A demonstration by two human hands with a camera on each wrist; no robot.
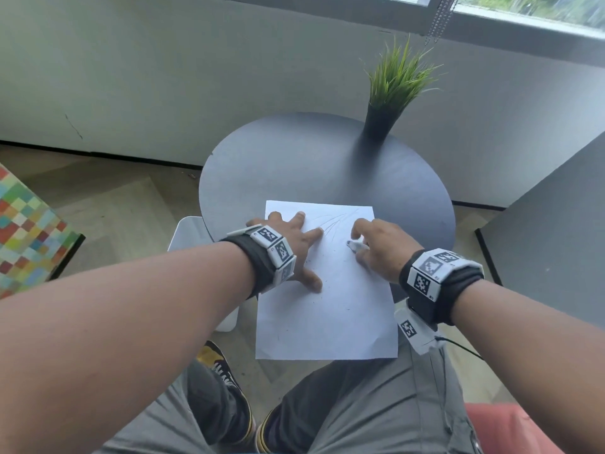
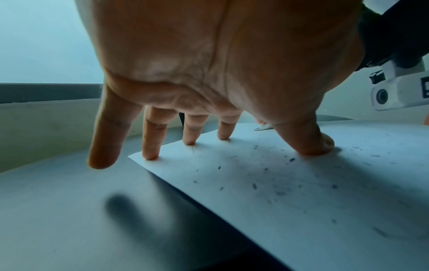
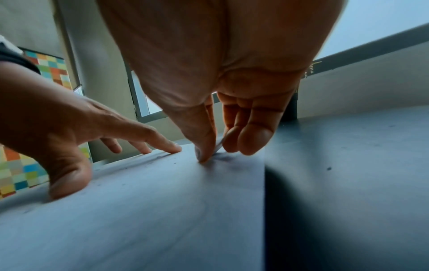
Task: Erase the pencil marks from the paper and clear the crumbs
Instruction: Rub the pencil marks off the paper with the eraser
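Note:
A white sheet of paper (image 1: 327, 306) lies on the round dark table (image 1: 327, 165), its near part hanging over the edge above my lap. Faint curved pencil lines (image 1: 330, 221) remain near its far edge, and dark eraser crumbs (image 2: 255, 185) are scattered across it. My left hand (image 1: 294, 247) lies spread on the sheet's left side, straight fingers and thumb (image 2: 308, 143) pressing it down. My right hand (image 1: 373, 247) pinches a small white eraser (image 1: 355, 245) against the paper, thumb and fingers (image 3: 250, 139) curled round it.
A dark pot with a green grass-like plant (image 1: 389, 93) stands at the table's far right. A white stool (image 1: 193, 237) sits at the left under the table edge, a checkered multicoloured seat (image 1: 26, 231) farther left, a grey surface (image 1: 550, 231) at the right.

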